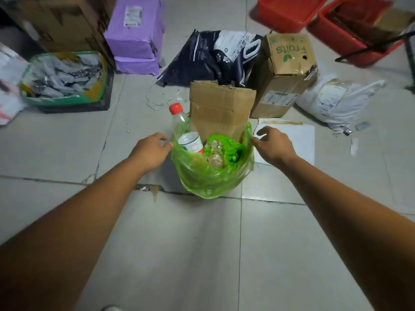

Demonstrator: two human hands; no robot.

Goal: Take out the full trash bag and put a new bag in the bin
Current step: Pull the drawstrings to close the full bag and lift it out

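A green trash bag (208, 176) stands on the tiled floor in the middle of the view, and the bin under it is hidden. Out of it stick a clear bottle with a red cap (184, 129), a folded piece of cardboard (220, 111) and crumpled wrappers. My left hand (152, 149) pinches the bag's left rim. My right hand (272, 143) pinches the right rim, with its other fingers spread above.
Behind the bag lie a dark printed sack (213, 57), a "Fruits" carton (285, 72) and a white parcel (334, 99). Purple packages (134, 37), a green-lined box of packets (65, 79) and red crates (350, 30) stand further back. A white sheet (296, 140) lies at right.
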